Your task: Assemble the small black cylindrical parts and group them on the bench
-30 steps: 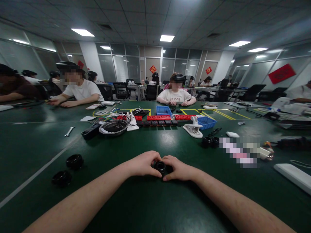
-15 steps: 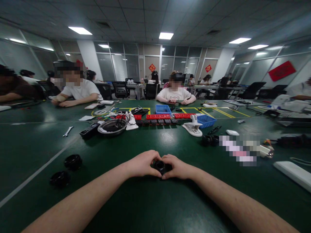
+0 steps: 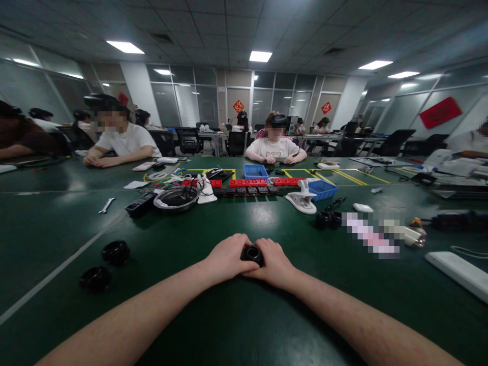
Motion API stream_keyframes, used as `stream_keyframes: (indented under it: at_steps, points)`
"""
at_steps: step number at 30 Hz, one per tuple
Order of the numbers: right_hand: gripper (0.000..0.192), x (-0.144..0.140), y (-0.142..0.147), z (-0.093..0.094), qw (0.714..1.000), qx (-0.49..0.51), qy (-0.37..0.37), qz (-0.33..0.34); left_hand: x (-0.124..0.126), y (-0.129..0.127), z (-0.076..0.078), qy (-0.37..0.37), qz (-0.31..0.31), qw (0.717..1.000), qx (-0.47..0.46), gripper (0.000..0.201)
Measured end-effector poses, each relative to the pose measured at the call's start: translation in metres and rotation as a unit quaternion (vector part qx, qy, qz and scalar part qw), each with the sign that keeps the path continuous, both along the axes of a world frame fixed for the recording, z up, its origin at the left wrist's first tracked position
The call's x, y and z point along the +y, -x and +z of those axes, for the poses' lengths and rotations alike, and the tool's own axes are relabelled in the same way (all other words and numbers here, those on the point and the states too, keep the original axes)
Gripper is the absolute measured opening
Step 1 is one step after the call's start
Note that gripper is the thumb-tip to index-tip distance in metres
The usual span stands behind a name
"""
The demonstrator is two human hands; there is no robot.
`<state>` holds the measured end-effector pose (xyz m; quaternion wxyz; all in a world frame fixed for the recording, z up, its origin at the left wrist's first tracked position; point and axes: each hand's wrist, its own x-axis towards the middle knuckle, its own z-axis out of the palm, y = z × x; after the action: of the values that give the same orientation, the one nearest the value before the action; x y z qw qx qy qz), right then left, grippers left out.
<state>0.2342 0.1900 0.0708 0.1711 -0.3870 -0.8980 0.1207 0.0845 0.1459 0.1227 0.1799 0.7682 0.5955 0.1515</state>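
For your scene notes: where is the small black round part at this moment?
In the head view, the small black round part sits low centre, clasped between the left hand and right hand above the green table.

Bare table [image 3: 244, 315] around hands; black rings [image 3: 115, 252] seemingly well left.

Both hands close on a small black ring

The left hand [image 3: 229, 256] and right hand [image 3: 273, 262] meet around the black ring [image 3: 252, 252] just above the green table [image 3: 236, 315]; two black caps [image 3: 115, 252] lie well apart to the left.
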Motion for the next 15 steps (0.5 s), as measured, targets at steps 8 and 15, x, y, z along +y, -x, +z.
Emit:
stream_keyframes:
  at_steps: [8, 15]
  points:
    - [0.046, 0.023, -0.016, 0.017, 0.964, 0.006, 0.148, 0.221, 0.01, 0.018, 0.003, 0.055, -0.129, 0.989, -0.048, 0.037]
    - [0.044, 0.027, -0.017, 0.015, 0.956, 0.019, 0.161, 0.244, 0.011, 0.018, 0.003, 0.056, -0.142, 0.987, -0.05, 0.037]
